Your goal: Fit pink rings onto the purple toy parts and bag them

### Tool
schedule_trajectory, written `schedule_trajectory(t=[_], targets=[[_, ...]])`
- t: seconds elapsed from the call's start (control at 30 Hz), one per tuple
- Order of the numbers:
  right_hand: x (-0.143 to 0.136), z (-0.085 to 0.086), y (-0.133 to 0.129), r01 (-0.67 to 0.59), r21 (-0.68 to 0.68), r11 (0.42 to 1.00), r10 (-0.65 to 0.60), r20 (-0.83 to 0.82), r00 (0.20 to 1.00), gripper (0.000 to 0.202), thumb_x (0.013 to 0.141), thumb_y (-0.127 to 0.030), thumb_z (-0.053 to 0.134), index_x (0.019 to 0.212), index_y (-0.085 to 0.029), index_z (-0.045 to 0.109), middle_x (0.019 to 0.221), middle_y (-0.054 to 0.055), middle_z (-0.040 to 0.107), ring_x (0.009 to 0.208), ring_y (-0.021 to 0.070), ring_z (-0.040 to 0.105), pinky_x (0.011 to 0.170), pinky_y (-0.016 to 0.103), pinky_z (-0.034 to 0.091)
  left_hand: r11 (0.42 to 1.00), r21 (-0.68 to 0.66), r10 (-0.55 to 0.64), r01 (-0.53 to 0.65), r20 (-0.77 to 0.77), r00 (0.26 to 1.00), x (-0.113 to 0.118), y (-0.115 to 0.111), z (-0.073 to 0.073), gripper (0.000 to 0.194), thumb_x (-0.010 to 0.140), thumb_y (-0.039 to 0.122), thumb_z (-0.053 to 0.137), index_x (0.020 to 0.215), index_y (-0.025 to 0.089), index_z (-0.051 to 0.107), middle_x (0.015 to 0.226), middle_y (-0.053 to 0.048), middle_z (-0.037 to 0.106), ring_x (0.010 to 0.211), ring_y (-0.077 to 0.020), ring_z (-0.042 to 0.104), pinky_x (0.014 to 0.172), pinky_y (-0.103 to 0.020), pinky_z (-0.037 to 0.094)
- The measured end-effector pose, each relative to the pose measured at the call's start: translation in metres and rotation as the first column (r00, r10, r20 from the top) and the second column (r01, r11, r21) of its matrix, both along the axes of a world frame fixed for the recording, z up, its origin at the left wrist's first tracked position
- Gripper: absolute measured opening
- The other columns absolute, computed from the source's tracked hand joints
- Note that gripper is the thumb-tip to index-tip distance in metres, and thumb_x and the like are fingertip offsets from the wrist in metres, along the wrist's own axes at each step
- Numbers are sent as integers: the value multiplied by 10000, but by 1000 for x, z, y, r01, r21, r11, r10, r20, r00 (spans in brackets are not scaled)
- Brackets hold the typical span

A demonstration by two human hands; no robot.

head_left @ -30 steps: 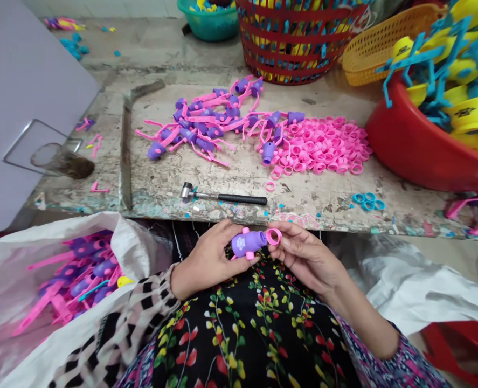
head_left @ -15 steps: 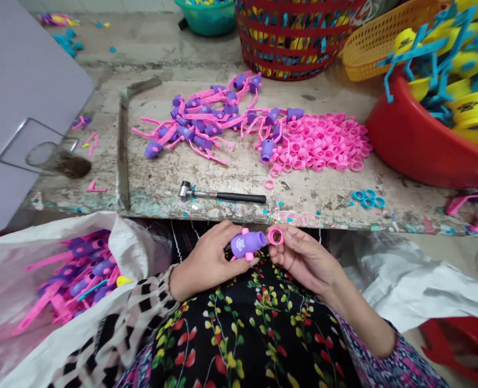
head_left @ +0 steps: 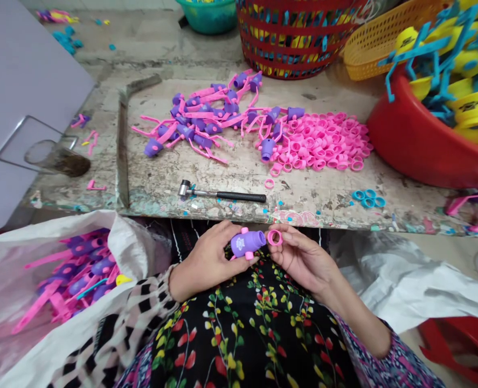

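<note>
I see yellow-and-blue parts [head_left: 471,110] heaped in the red tub [head_left: 420,148] and purple-pink parts [head_left: 79,272] in the sack [head_left: 109,220]. My left hand [head_left: 204,261] grips the purple cup [head_left: 244,244] above the lap, long axis nearly sideways, mouth pointing right; my right hand [head_left: 303,258] pinches the pink ring [head_left: 275,244] just beside that mouth.

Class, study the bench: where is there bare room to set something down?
Two patches look mostly bare: one between the angled metal bar and the hammer, another between the hammer's handle and the blue rings, in front of the pink rings. It is crowded where the purple-and-pink pieces meet those pink rings, beside the red basin.
</note>
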State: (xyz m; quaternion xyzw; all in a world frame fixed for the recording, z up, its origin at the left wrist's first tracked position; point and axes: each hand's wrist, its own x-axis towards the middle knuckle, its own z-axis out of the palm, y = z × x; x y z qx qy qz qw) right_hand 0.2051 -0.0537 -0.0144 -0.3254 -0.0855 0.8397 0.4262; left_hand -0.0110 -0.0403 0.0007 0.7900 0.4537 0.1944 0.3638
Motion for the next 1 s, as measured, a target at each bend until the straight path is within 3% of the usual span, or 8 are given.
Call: schedule_trajectory(t=[0.13, 0.4, 0.83, 1.0], targets=[[1, 0, -1, 2, 5, 1000, -2, 19, 1000, 253, 712, -120, 761, 956, -160, 707, 822, -10, 712, 635, 63, 672, 657, 159, 581, 1000, 7, 4, -4, 2, 1000, 0, -1, 0, 300, 819, 408, 635, 1011, 190, 560, 874, -21, 561, 801, -166, 529, 727, -296, 424], [-3, -1, 0, -5, -7, 1000, 5, -31, 1000, 176, 737, -210, 773, 875, -142, 689, 726, -13, 703, 588, 68, 672, 594, 141, 576, 1000, 17, -1, 1, -14, 1000, 0, -1, 0, 348, 810, 407, 646, 1060, 182, 558, 893, -27, 570, 830, -178, 545, 745, -308, 433], [-4, -2, -2, -15, -3, 1000, 15, -23, 1000, 132, 776, -198, 730, 887, -147, 679, 692, -17, 689, 561, 67, 659, 572, 157, 575, 1000, 19, -9, 9, -33, 999, -1, -1, -3, 383, 812, 434, 644, 1077, 171, 560, 887, -25, 561, 826, -176, 539, 738, -314, 427], [-4, -2, -2, -23, -26, 999, 22, -17, 1000, 235, 707, -135, 770, 926, -131, 687, 742, -11, 705, 589, 71, 671, 610, 158, 581, 1000, 25, -11, 12, -36, 999, 0, -2, -5, 390, 815, 438, 638, 1084, 165, 562, 876, -26, 561, 817, -177, 536, 731, -315, 427]])
